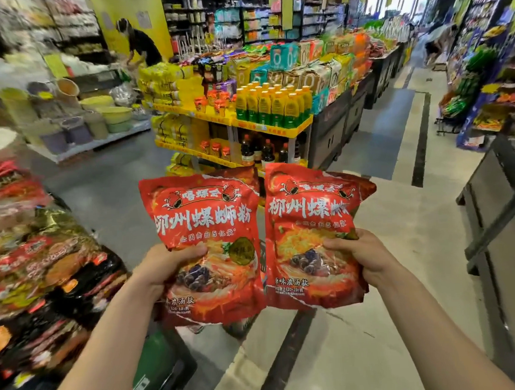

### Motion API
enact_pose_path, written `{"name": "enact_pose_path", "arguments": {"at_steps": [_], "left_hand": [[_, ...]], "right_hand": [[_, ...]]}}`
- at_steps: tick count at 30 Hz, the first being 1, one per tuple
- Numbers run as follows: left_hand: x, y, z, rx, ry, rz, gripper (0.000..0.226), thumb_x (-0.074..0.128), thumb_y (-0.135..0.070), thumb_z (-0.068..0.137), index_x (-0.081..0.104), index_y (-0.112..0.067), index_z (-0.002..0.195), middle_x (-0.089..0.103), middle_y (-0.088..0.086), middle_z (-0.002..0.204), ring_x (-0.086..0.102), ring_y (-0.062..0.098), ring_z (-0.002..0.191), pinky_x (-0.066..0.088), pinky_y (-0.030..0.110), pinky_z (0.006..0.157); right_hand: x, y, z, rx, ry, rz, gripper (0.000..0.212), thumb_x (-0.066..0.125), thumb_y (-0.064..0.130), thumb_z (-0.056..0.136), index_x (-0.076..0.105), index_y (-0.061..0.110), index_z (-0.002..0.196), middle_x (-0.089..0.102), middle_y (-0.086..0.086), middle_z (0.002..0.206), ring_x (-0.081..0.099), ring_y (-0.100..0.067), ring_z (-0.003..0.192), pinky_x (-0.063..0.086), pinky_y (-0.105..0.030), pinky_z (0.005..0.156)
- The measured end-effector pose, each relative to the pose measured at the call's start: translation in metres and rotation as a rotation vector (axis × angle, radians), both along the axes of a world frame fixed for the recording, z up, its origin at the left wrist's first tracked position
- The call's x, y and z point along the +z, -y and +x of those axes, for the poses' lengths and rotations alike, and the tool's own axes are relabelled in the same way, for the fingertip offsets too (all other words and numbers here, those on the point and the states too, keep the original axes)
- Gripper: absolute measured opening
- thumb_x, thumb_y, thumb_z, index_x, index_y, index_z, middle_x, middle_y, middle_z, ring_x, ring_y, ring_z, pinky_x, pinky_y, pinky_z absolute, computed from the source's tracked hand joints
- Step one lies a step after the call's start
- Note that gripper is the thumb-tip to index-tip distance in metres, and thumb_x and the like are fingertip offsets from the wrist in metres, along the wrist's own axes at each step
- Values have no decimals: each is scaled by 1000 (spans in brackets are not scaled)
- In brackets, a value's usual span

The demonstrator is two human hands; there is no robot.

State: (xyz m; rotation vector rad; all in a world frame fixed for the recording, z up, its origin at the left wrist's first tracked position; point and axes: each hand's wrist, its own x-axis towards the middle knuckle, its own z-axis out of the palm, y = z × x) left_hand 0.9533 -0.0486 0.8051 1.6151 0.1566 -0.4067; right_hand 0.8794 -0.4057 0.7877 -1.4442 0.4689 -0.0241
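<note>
The left hand (167, 266) grasps the left red packet (204, 227) and the right hand (364, 255) grasps the right red packet (307, 210), both held upright, just beside each other.

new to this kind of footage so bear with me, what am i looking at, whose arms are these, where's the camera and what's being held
There is no machine here: these are a person's two bare arms. The single picture comes from a wide-angle camera worn on that person's head, looking forward and down. That is why the arms reach in from the bottom and the shop bends at the edges.

The left hand grips the left red packet by its side, thumb on the front. The right hand grips the right red packet the same way. Both packets are held up side by side, fronts to the camera.

Behind them is a shop aisle: yellow bottles on a yellow shelf, stacked packets on the left, and another person bending down far back.
</note>
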Motion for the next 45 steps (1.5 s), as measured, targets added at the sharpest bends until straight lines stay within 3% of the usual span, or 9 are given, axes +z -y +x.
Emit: {"name": "enact_pose_path", "arguments": {"at_steps": [5, 18, 22, 29, 33, 36, 40, 43, 45], "left_hand": [[-2, 28, 37, 73, -21, -25, 108, 99, -39, 16, 63, -12, 114, 78, 10, 96, 75, 33, 87, 57, 50, 87], [-100, -1, 203, 291, -73, -111, 114, 100, -46, 7, 70, -10, 111, 78, 11, 99, 74, 33, 92, 55, 50, 94], [-141, -16, 254, 342, -126, -105, 109, 99, -53, 24, 66, -18, 121, 77, 4, 106, 73, 29, 98, 54, 52, 97], [-229, -28, 303, 458, -397, -168, 97, 102, -44, 26, 71, -18, 115, 78, 5, 104, 71, 31, 104, 49, 51, 102], [-282, -15, 320, 529, -482, -172, 62, 93, -33, 50, 72, -20, 107, 78, -2, 97, 70, 18, 96, 50, 31, 77], [-326, -1, 331, 609, -585, -179, 53, 90, -29, 57, 70, -20, 105, 77, 0, 98, 71, 18, 91, 53, 32, 78], [-389, 17, 347, 681, -705, -201, 69, 96, -37, 51, 70, -18, 112, 78, 4, 103, 72, 28, 100, 53, 48, 98], [-441, 30, 362, 709, -740, -215, 104, 100, -52, 17, 71, -15, 111, 78, 6, 101, 74, 29, 96, 56, 47, 93], [-475, 35, 371, 722, -761, -238, 108, 101, -49, 18, 67, -13, 115, 78, 8, 101, 75, 30, 93, 58, 44, 85]], "right_hand": [[-1, 33, 74, 109, -38, -7, 57, 89, 13, 59, 68, 9, 112, 77, -10, 99, 74, -31, 88, 59, -45, 83], [-59, 17, 314, 325, -172, -107, 49, 87, 8, 67, 64, 8, 111, 76, -14, 101, 73, -33, 90, 59, -42, 79], [-94, 0, 394, 455, -255, -152, 74, 95, 25, 49, 65, 12, 116, 76, -12, 103, 73, -33, 93, 57, -50, 89], [-174, -31, 499, 587, -414, -129, 80, 92, 20, 40, 65, 5, 114, 74, -19, 103, 71, -39, 95, 56, -48, 89], [-242, -40, 551, 646, -509, -131, 57, 87, 4, 55, 67, 7, 107, 74, -19, 103, 74, -32, 87, 58, -43, 83], [-293, -46, 579, 664, -554, -175, 45, 83, 6, 61, 67, 12, 102, 75, -17, 103, 72, -34, 91, 56, -46, 86], [-358, -44, 621, 715, -626, -226, 38, 83, 3, 69, 66, 14, 101, 74, -14, 103, 71, -34, 93, 55, -48, 88], [-413, -39, 647, 794, -674, -266, 35, 81, -1, 71, 68, 11, 102, 75, -17, 103, 71, -36, 93, 56, -51, 89], [-455, -40, 662, 842, -724, -277, 37, 82, 2, 70, 68, 11, 103, 76, -13, 99, 72, -35, 92, 57, -51, 87]]}}
